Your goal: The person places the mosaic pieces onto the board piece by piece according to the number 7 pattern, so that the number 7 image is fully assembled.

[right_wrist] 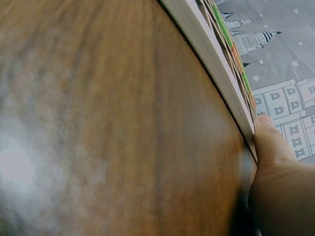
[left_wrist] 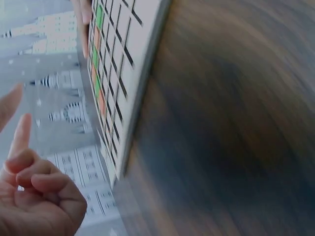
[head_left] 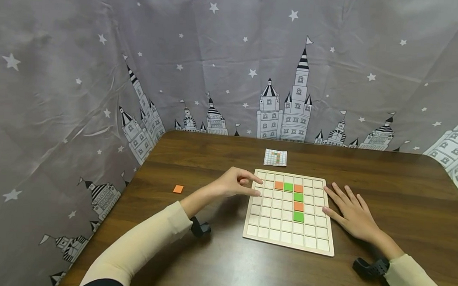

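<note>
A square wooden grid board [head_left: 274, 241] lies on the table, bearing three orange tiles and three green tiles. Orange, green and orange form a short row near its far side; below the right one, green, orange and green run downward. My left hand [head_left: 232, 183] hovers at the board's left edge, thumb and index finger apart with nothing between them. In the left wrist view the other fingers of that left hand [left_wrist: 42, 196] are curled. My right hand [head_left: 352, 216] rests beside the board's right edge, fingers spread, its thumb [right_wrist: 269, 140] against the rim.
A loose orange tile [head_left: 178, 189] lies on the brown wooden table [head_left: 160, 239], left of my left forearm. Beyond the board is a small card [head_left: 275, 157] printed with a coloured grid pattern. A grey curtain [head_left: 226, 51] with castles and stars hangs behind the table.
</note>
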Demonstrator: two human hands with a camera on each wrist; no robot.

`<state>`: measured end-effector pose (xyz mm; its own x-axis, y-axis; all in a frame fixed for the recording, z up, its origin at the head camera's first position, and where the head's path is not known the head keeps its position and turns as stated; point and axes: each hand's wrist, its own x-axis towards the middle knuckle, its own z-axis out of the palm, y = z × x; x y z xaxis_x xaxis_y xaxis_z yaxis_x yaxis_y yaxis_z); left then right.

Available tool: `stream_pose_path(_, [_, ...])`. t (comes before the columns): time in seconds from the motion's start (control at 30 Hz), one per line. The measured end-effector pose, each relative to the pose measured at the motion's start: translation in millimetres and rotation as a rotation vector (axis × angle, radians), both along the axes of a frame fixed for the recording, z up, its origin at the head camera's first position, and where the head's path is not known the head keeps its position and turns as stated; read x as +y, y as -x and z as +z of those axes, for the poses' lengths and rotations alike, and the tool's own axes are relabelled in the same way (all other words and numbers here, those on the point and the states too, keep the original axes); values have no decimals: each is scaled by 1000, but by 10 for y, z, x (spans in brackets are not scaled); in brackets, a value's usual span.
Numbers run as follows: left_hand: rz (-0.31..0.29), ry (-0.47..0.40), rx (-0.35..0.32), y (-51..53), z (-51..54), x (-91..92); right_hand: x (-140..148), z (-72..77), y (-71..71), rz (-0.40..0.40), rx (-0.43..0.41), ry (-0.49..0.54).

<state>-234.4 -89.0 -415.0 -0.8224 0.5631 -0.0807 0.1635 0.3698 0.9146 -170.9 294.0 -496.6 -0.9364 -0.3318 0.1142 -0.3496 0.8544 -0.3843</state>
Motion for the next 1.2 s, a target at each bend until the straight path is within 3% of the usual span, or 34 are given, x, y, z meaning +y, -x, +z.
stream_pose_path(0.2, [12, 41, 32, 49, 21, -316, 11, -17, 8, -5, -12, -5])
stream_pose_path(0.4, [-22, 84, 68, 103, 62, -678, 10, -15, 5, -6, -17, -2])
stream_pose_path(0.63, [-11, 89, 53, 153, 86, -1073, 2, -11, 4, -5, -20, 0])
stream_pose_path(0.9, [-72, 110, 93, 206, 65, -1444, 2, -5, -9, 1, 5, 10])
stream_pose_path(1.2, [8, 134, 102, 205, 24, -1863, 4, 8, -1, 6, -2, -6])
